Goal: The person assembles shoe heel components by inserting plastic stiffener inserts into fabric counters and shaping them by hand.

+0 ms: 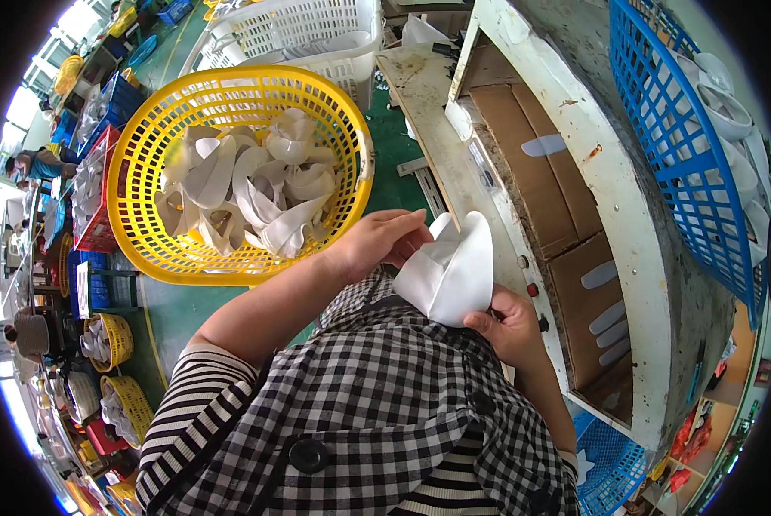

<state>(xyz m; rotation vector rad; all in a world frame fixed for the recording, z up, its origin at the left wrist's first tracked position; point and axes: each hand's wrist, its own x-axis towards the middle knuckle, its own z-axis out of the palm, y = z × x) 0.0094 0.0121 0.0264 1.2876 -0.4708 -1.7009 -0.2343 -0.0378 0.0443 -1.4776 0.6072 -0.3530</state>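
In front of my body, a white shoe upper [456, 273] with curved flaps and a seam down its front is held up at a tilt. My right hand [515, 327] grips its lower right edge, thumb on the near side and fingers partly hidden behind. Beside the upper's left edge is my left hand [384, 243], fingers mostly stretched out and their tips partly hidden; whether they touch it I cannot tell. A yellow basket [239, 277] to the left contains a loose pile of similar white uppers [256, 185].
A white machine [523, 34] stands on the right, its cardboard-lined shelf [566, 228] bearing several flat pale pieces. On top leans a blue basket [687, 129] of white pieces. Behind the yellow basket is a white crate [317, 60]. Another blue basket [618, 482] sits low right.
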